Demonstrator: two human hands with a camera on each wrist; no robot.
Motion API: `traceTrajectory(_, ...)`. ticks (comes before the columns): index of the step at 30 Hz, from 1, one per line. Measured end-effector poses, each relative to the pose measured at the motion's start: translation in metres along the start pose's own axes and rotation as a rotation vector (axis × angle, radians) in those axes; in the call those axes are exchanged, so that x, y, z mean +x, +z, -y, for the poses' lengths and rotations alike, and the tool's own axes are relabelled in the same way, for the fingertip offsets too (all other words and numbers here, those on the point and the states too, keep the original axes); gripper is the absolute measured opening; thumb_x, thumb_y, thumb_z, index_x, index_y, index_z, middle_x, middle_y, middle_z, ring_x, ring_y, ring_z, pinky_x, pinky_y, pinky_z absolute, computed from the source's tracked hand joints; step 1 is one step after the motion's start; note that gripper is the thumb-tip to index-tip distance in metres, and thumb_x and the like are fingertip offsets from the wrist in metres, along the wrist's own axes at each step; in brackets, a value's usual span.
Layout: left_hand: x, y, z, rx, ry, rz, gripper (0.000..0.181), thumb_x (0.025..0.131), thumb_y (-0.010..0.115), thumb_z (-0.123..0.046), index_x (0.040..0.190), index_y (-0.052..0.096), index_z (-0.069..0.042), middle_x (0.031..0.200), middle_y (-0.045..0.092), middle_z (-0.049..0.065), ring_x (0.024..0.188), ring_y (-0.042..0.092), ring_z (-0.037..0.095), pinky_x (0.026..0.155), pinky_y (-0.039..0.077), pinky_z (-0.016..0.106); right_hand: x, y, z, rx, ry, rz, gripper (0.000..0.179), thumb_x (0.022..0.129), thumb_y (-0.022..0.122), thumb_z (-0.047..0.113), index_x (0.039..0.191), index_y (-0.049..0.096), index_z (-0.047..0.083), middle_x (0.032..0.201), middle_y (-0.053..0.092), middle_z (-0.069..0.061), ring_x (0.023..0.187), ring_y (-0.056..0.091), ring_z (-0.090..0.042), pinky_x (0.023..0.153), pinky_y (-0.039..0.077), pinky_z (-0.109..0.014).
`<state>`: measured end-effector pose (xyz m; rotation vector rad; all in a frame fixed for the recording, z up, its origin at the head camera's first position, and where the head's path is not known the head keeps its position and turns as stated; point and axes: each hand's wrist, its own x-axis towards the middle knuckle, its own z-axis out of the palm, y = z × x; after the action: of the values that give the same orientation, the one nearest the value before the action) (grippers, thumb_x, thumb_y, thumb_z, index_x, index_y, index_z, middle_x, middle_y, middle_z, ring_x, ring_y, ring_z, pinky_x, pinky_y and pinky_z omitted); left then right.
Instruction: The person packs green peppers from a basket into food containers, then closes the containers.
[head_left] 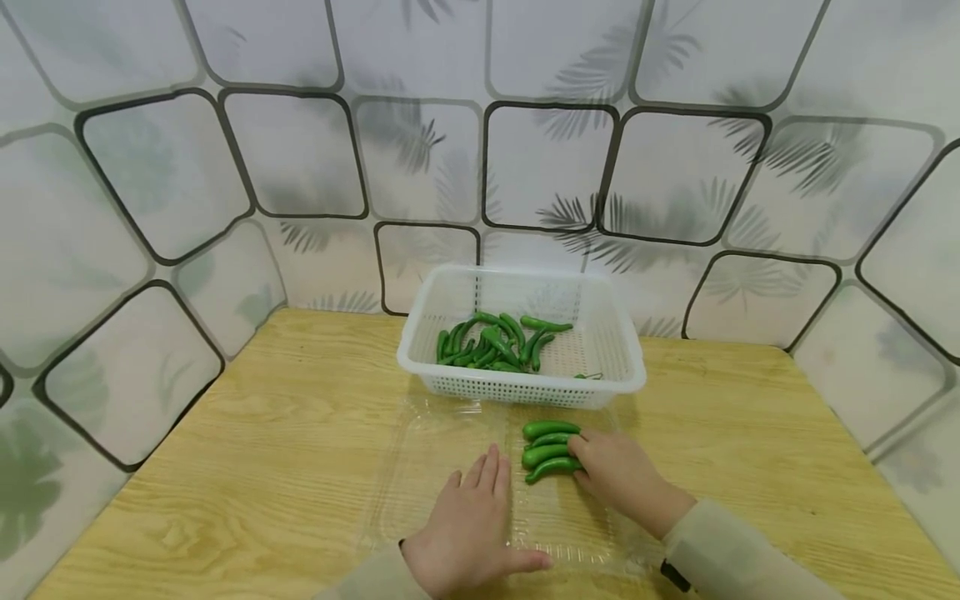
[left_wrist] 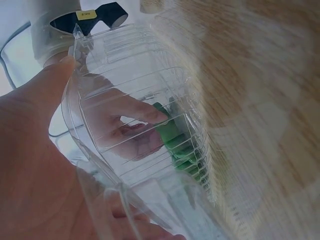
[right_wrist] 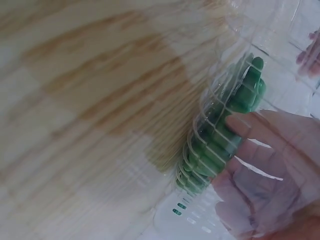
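Note:
A clear plastic clamshell box [head_left: 558, 525] lies unfolded on the table. Several green chili peppers [head_left: 546, 455] lie side by side in its right half. My right hand [head_left: 621, 473] pinches a pepper at the right end of this row; its fingertips partly cover the ends, so which pepper it holds is hard to tell. Fingers and thumb also show at the peppers [right_wrist: 220, 137] through the clear wall in the right wrist view. My left hand [head_left: 468, 529] rests with straight fingers on the box near its middle fold, thumb spread towards the right half.
Behind the box stands a white perforated basket [head_left: 517, 389], holding more green chili peppers [head_left: 491, 346], mostly heaped at its left. The wooden table [head_left: 262, 458] reaches back to a patterned wall covering [head_left: 420, 158], which also rises on both sides.

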<state>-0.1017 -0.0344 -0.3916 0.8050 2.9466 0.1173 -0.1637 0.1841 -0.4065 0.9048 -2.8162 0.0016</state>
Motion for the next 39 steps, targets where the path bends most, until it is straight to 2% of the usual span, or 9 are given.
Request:
traceTrajectory(12, 0.002, -0.002, 0.000, -0.012, -0.007, 0.017, 0.115, 0.071, 0.038, -0.085, 0.143, 0.030, 0.004, 0.148, 0.025, 0.022, 0.133, 0.032, 0.031, 0.096, 0.038, 0.051, 0.002, -0.002, 0.000, 0.010, 0.010, -0.017, 0.026, 0.070, 0.079, 0.014, 0.076, 0.054, 0.012, 0.072, 0.051, 0.000, 0.062, 0.052, -0.017, 0.053, 0.045, -0.034)
traceTrajectory(19, 0.004, -0.001, 0.002, -0.015, -0.007, 0.016, 0.115, 0.071, 0.039, -0.085, 0.143, 0.030, 0.003, 0.148, 0.026, 0.021, 0.133, 0.031, 0.031, 0.096, 0.038, 0.051, 0.003, -0.003, -0.001, 0.032, 0.032, 0.003, 0.028, 0.070, 0.081, 0.016, 0.078, 0.054, 0.012, 0.074, 0.052, 0.000, 0.064, 0.053, -0.017, 0.055, 0.046, -0.035)
traceTrajectory(25, 0.001, 0.000, 0.000, -0.007, -0.017, 0.025, 0.114, 0.070, 0.039, -0.085, 0.143, 0.032, 0.002, 0.148, 0.026, 0.020, 0.133, 0.032, 0.029, 0.097, 0.037, 0.048, 0.002, -0.002, -0.002, 0.037, 0.005, 0.012, 0.030, 0.070, 0.081, 0.022, 0.078, 0.054, 0.012, 0.075, 0.052, 0.000, 0.066, 0.053, -0.018, 0.058, 0.046, -0.036)
traceTrajectory(28, 0.000, 0.000, 0.001, -0.019, -0.021, 0.043, 0.114, 0.069, 0.040, -0.085, 0.143, 0.033, 0.001, 0.149, 0.026, 0.019, 0.133, 0.032, 0.029, 0.097, 0.038, 0.048, 0.002, -0.003, -0.003, 0.060, 0.008, 0.029, 0.030, 0.071, 0.081, 0.024, 0.079, 0.054, 0.013, 0.076, 0.051, 0.002, 0.067, 0.053, -0.017, 0.059, 0.046, -0.035)
traceTrajectory(33, 0.001, 0.002, 0.001, -0.028, -0.019, 0.056, 0.114, 0.069, 0.040, -0.086, 0.143, 0.033, 0.000, 0.148, 0.026, 0.019, 0.132, 0.033, 0.029, 0.096, 0.039, 0.049, 0.006, -0.014, -0.004, 0.160, 0.086, 0.087, 0.026, 0.075, 0.079, 0.025, 0.086, 0.058, 0.012, 0.082, 0.055, 0.001, 0.071, 0.055, -0.016, 0.060, 0.046, -0.033)
traceTrajectory(39, 0.002, 0.002, 0.002, -0.027, -0.012, 0.042, 0.114, 0.069, 0.041, -0.085, 0.143, 0.033, 0.001, 0.148, 0.027, 0.020, 0.132, 0.034, 0.029, 0.095, 0.039, 0.049, 0.017, -0.037, -0.014, 0.254, 0.101, 0.034, 0.022, 0.080, 0.074, 0.025, 0.091, 0.062, 0.009, 0.085, 0.059, -0.001, 0.075, 0.057, -0.015, 0.062, 0.047, -0.031)
